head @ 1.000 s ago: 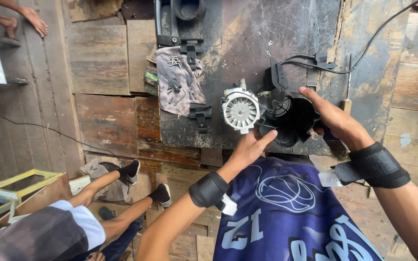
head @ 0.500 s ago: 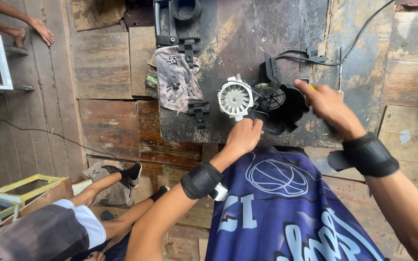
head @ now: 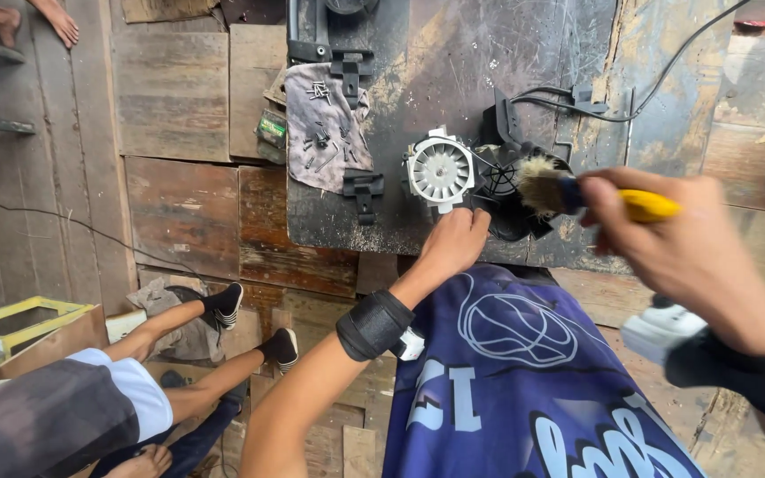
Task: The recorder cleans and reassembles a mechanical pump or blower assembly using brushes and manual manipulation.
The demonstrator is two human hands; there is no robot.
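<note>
My right hand (head: 679, 252) is raised close to the camera and grips a brush with a yellow handle (head: 648, 205); its pale bristles (head: 540, 184) hang just over a black motor housing (head: 505, 190). A white round fan part (head: 440, 170) is joined to the housing's left side on the dark metal bench (head: 453, 71). My left hand (head: 452, 241) rests at the bench's near edge, fingers curled against the housing's underside just below the white fan. Both wrists wear black bands.
A grey rag (head: 327, 128) with several screws lies on the bench left of the fan, black brackets (head: 363, 190) beside it. A black cable (head: 657, 84) runs off to the upper right. A seated person's legs (head: 197, 341) stretch across the wooden floor at lower left.
My right hand has lifted off the black housing and come toward the camera, now holding the yellow-handled brush. My left hand stayed under the white fan. The view tilted slightly.
</note>
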